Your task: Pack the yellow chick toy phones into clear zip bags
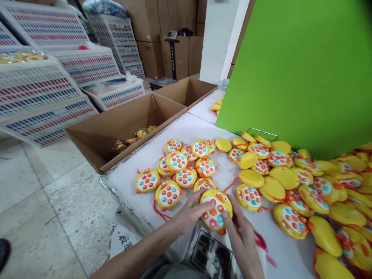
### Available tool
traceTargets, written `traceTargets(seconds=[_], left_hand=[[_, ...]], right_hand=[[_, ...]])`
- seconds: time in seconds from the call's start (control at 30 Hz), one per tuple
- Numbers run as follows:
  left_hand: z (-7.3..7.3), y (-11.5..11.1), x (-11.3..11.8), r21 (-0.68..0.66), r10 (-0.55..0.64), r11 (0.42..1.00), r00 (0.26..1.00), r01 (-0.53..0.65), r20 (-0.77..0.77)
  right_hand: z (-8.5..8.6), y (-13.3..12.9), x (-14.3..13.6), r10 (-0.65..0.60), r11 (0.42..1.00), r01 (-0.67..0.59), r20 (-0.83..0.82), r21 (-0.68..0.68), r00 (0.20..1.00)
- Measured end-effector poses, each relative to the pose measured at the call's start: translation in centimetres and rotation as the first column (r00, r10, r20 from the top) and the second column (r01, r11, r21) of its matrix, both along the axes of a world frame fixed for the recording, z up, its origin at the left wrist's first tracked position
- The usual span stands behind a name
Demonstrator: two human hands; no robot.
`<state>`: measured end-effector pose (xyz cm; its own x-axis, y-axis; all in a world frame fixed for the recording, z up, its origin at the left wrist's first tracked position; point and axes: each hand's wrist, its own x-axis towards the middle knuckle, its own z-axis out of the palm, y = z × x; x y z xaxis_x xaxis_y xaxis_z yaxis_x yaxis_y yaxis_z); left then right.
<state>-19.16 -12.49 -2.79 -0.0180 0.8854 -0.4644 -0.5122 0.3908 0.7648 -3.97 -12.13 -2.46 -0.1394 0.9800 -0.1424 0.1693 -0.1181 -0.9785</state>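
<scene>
A yellow duck-shaped toy (213, 221) with a white belly of coloured round buttons is held between both hands above the table's near edge. My left hand (193, 211) grips its left side, thumb on the buttons. On its right side, my right hand (237, 223) is closed around the edge, with the thumb by the lower buttons. An orange cord runs from the toy's top. Just beyond lies a group of similar duck toys (177, 162), mostly button side up. Below the hands sits a clear plastic bag (210, 252) with black print.
A large heap of duck toys (283, 182) covers the table's right side, before a green board (299, 69). Open cardboard boxes (128, 116) stand along the table's far left edge, the nearer holding several wrapped toys. White crates (43, 93) are stacked on the left, near a scale (173, 58).
</scene>
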Motion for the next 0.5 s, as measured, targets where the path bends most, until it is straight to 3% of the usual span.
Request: traceTargets(seconds=[0.1, 0.23, 0.3, 0.4, 0.5], left_hand=[[-0.4, 1.6, -0.8, -0.027, 0.183, 0.983, 0.980, -0.181, 0.077], [0.5, 4.4, -3.4, -0.041, 0.297, 0.955, 0.928, -0.295, 0.225], [1.0, 5.2, -4.2, -0.067, 0.278, 0.960, 0.910, -0.271, 0.307], [1.1, 5.0, -4.0, -0.115, 0.185, 0.981, 0.913, -0.153, 0.365], [0.5, 4.0, -2.5, -0.110, 0.059, 0.994, 0.945, -0.024, 0.321]], right_hand=[[-1.4, 1.2, 1.8, -0.045, 0.990, 0.009, 0.245, 0.143, 0.969], [-3.6, 4.0, 5.3, -0.294, 0.895, 0.017, 0.562, 0.445, 0.773], [-4.5, 5.3, 6.4, -0.318, 0.885, -0.042, 0.670, 0.463, 0.671], [-5.5, 6.9, 6.7, -0.251, 0.926, -0.100, 0.792, 0.364, 0.557], [-5.6, 7.8, 6.3, -0.237, 0.940, -0.084, 0.808, 0.332, 0.539]])
